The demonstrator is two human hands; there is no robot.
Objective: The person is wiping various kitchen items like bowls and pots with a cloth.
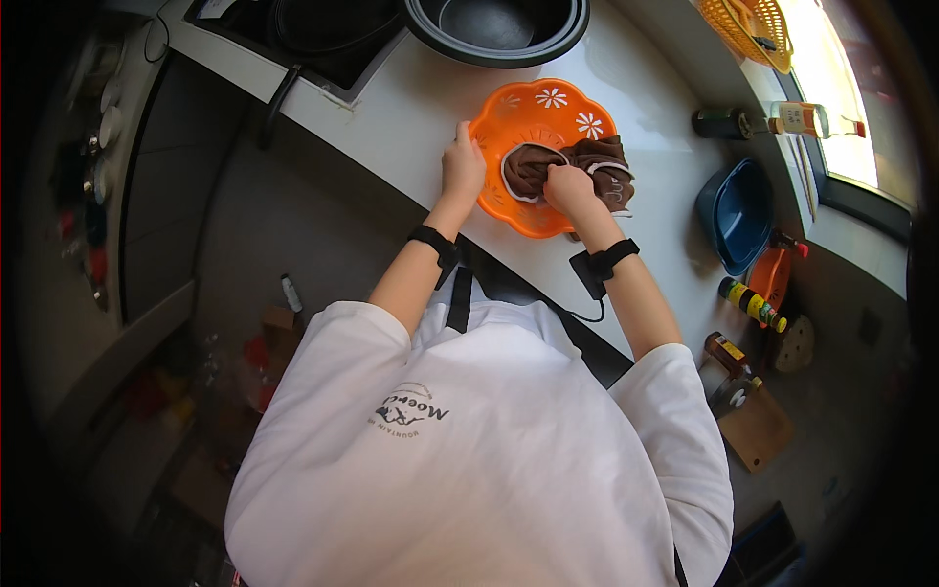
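An orange plastic basin with a scalloped rim and flower-shaped cutouts stands on the white countertop before me. My left hand grips its left rim, thumb up along the edge. Bunched brown cloth with pale trim lies partly inside the basin and hangs over its right side. My right hand is closed on this cloth over the basin's inside. The fingertips of that hand are hidden in the folds. Both wrists wear black straps.
A large black pot stands behind the basin, beside a dark cooktop. Along the right wall are a blue basin, several bottles, including a yellow-labelled one, and a wooden cutting board. A yellow basket sits on the windowsill.
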